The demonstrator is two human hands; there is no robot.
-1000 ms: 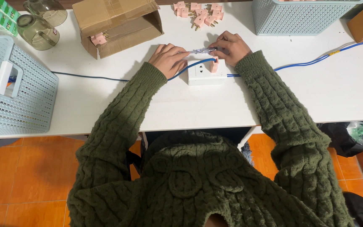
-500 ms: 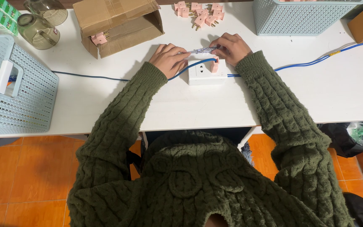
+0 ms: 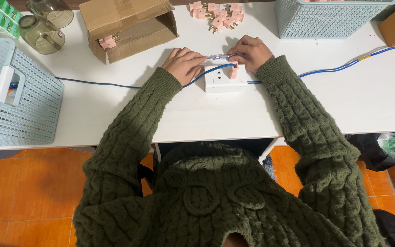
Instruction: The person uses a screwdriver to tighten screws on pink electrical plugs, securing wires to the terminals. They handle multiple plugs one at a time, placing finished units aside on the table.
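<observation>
Both hands sit near the far edge of the white surface (image 3: 197, 114), pinching a thin screwdriver-like tool (image 3: 219, 56) between them: left hand (image 3: 186, 64) curled on one end, right hand (image 3: 251, 52) closed on the other. Right under it is a white socket block (image 3: 222, 80) with a pink plug (image 3: 233, 72) stuck in and a blue cable (image 3: 334, 69) running to the right edge. Crowding around: an open cardboard box (image 3: 129, 27), loose pink plugs (image 3: 216, 13) and mesh baskets (image 3: 19, 96) at the left edge and far right corner.

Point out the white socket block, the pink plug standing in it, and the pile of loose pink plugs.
white socket block (image 3: 219, 78), head view, on its top face.
pink plug (image 3: 233, 72), head view, on its body.
pile of loose pink plugs (image 3: 216, 13), head view, on a plug mid-pile.
</observation>
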